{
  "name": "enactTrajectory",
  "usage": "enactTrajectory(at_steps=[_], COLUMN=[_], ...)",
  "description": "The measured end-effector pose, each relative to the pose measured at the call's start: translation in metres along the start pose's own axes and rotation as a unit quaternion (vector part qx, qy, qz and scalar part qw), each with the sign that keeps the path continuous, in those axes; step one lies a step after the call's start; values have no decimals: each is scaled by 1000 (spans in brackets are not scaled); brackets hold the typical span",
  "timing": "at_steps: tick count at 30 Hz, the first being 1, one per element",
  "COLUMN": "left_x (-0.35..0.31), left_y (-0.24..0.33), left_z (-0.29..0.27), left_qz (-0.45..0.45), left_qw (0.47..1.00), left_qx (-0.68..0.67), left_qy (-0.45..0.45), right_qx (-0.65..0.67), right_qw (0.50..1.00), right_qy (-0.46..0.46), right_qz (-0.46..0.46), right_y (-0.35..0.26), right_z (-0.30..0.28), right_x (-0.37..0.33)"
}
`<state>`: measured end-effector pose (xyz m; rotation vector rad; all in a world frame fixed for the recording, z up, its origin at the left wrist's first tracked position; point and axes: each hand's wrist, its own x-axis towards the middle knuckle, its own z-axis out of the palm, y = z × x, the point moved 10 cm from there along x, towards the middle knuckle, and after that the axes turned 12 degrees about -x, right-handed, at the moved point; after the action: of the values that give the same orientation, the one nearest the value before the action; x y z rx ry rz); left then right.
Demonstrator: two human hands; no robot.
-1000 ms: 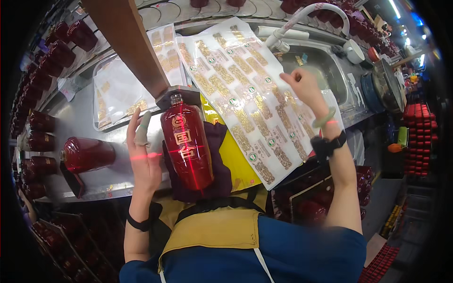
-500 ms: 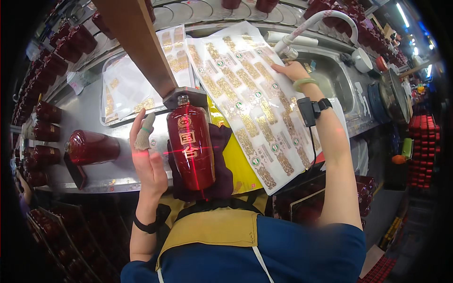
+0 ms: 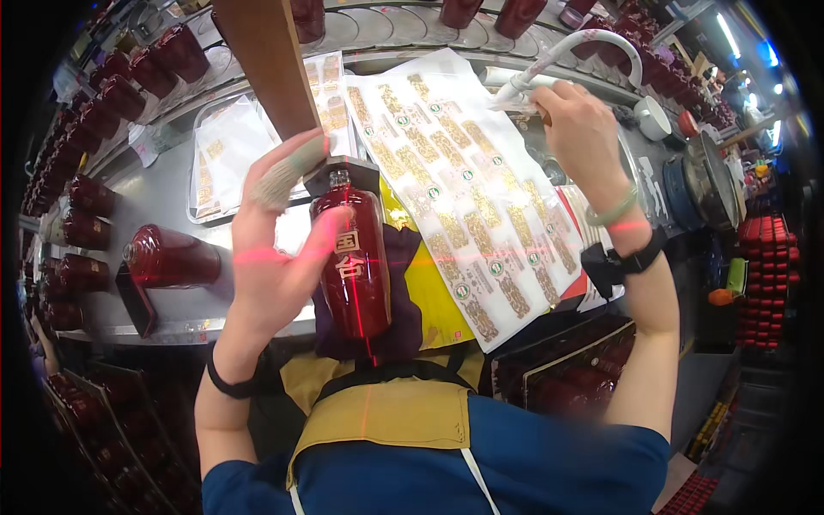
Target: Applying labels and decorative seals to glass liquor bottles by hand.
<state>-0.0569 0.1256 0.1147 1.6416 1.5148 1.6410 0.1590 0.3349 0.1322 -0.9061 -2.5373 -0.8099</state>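
Observation:
A glossy dark-red bottle (image 3: 360, 296) with gold characters lies on a dark purple cloth (image 3: 408, 305), its clear neck at a dark block. My left hand (image 3: 279, 236) is open beside the bottle, thumb reaching over its shoulder; whether it touches cannot be told. A knitted cover (image 3: 292, 176) sheathes one of its fingers. My right hand (image 3: 584, 133) is raised by the white faucet, fingers curled together; anything inside them is hidden. Left of that hand lies a white sheet of gold decals (image 3: 468, 189) with green round marks. Red light lines cross the bottle and hands.
A wooden post (image 3: 266, 64) rises behind the bottle. The sink (image 3: 631, 163) and curved faucet (image 3: 592, 39) are at the right. Another red bottle (image 3: 172, 256) rests on a dark stand at left. A metal tray (image 3: 196, 193) holds papers. Several red bottles line the far edge.
My left hand has moved up and right, its thumb now over the bottle. My right hand has left the decal sheet's edge for the faucet, its fingers now curled.

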Motion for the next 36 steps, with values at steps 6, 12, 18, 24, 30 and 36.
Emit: enactTrajectory(at_steps=[6, 12, 18, 24, 30, 36], left_x=[28, 21, 9, 2, -31, -83], left_y=[38, 34, 28, 23, 11, -8], left_z=[66, 41, 37, 29, 4, -12], left_qz=[86, 47, 53, 83, -36, -120], left_qw=[995, 995, 997, 993, 961, 931], left_qx=[12, -32, -27, -65, -246, -308], left_qy=[-54, 82, 53, 49, 123, 152], right_qx=[103, 284, 451, 502, 630, 634], right_qw=[980, 951, 892, 862, 745, 722], right_qy=[16, 75, 37, 71, -219, -275], right_qz=[-167, -97, -10, -3, 17, 32], right_y=[-86, -93, -98, -106, -160, -168], right_z=[-108, -122, -103, -108, -37, -29], right_x=[1, -6, -4, 1, -34, -62])
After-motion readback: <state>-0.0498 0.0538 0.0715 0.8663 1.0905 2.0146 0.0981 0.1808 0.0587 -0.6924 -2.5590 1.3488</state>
